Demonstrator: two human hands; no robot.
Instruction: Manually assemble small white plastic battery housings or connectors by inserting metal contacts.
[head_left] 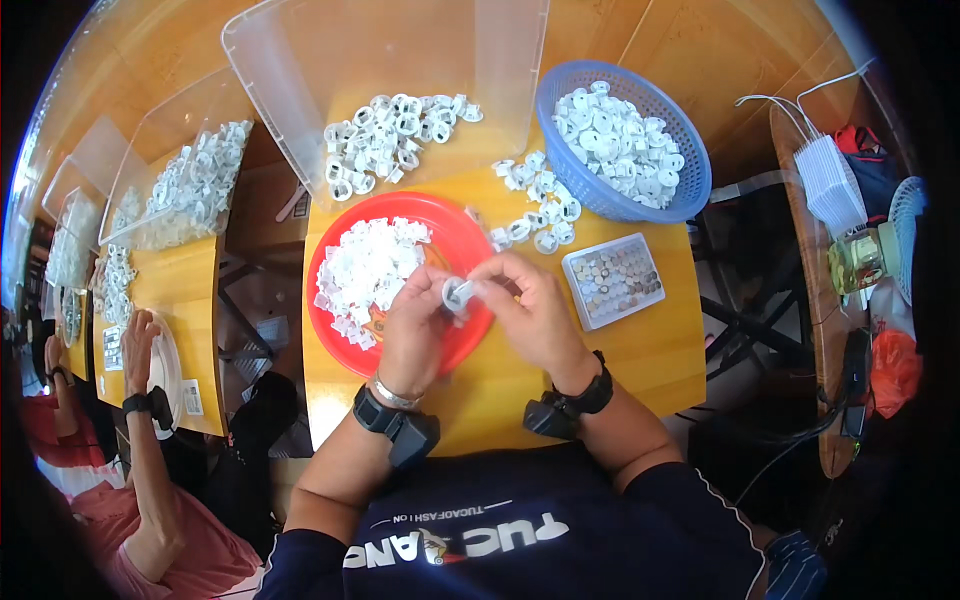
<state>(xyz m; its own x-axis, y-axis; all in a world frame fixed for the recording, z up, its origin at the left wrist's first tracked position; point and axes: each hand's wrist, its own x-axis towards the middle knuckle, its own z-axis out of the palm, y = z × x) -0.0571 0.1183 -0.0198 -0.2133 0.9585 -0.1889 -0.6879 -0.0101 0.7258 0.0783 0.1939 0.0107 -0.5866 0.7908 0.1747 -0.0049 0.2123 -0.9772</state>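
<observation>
My left hand is closed over the right side of a red round plate, gripping a small white ring-shaped plastic part between thumb and fingers. My right hand meets it from the right, its thumb and forefinger pinched at the part's edge; what exactly lies between those fingertips is too small to tell. Many small white plastic pieces are heaped on the red plate beneath and left of my hands. Loose white round parts lie on the table beyond my right hand.
A clear bin with white ring parts stands at the back. Back right is a blue basket of white discs. A clear box of small round pieces lies right. Co-workers sit at tables to the left.
</observation>
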